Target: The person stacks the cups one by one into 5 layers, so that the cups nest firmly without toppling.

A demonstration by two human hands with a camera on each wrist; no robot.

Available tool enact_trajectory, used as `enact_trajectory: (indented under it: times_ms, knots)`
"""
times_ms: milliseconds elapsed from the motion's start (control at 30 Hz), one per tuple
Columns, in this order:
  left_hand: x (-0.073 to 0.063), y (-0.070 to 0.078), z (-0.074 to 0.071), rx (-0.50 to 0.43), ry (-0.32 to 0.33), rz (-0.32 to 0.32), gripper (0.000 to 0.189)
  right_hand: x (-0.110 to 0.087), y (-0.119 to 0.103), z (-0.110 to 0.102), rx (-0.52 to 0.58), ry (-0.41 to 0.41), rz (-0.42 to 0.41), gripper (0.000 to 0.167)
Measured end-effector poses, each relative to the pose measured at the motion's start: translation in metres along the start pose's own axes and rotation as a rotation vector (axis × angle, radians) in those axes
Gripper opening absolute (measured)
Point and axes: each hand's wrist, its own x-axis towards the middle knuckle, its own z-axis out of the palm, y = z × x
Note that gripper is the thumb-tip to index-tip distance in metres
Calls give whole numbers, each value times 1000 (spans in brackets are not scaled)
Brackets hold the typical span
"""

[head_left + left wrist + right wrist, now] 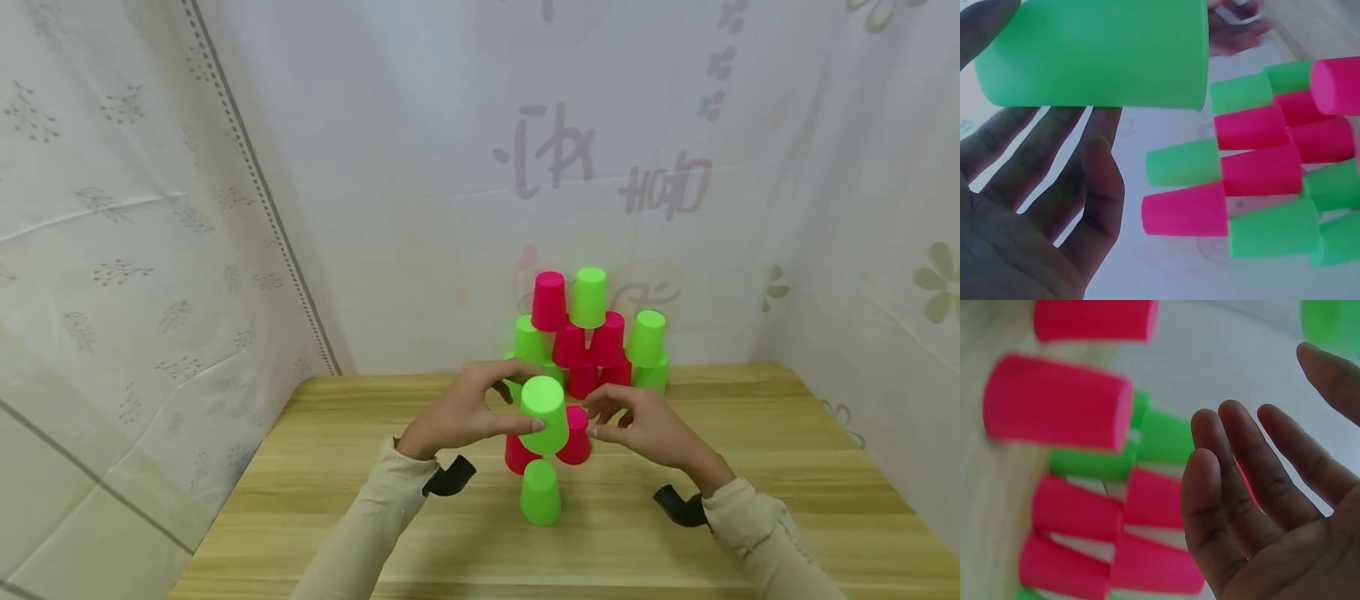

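Note:
My left hand point(468, 410) grips an upside-down green cup point(545, 415) between thumb and fingers. In the head view this cup overlaps two red cups, one on its left point(519, 455) and one on its right point(576, 442). Nearer to me another green cup point(540, 493) stands upside down on the table. My right hand point(651, 423) is just right of the held cup, apart from it, fingers loosely bent and holding nothing. The right wrist view shows its bare palm point(1297, 569) and spread fingers.
Behind the hands rises a tiered stack of red and green cups, topped by a red cup point(550, 302) and a green cup point(589, 297). The wooden table point(360, 500) ends at a pale printed curtain point(420, 250), which also hangs at both sides.

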Motion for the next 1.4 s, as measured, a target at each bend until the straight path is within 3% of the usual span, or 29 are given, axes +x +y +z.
enact_trajectory:
  times_ms: [133, 333, 500, 767, 1000, 1200, 1400]
  knots:
    - [24, 0, 0, 26, 34, 19, 45, -4, -4, 23, 63, -74, -7, 28]
    - [61, 0, 10, 31, 75, -3, 44, -8, -10, 48, 89, -151, 4, 32]
    - [90, -1, 17, 11, 114, -30, 45, -10, -13, 60, 78, -164, -17, 43]
    - [132, -6, 25, 43, 139, -78, 52, -11, -11, 71, 93, -140, -35, 45]
    - [155, -11, 31, 62, 147, -85, 48, -9, -10, 76, 106, -152, -3, 47]
    - [166, -17, 34, 72, 147, -91, 48, -11, -10, 79, 102, -146, -8, 43]
    - [176, -19, 35, 139, 183, -45, 49, -10, -11, 79, 118, -152, 3, 44]
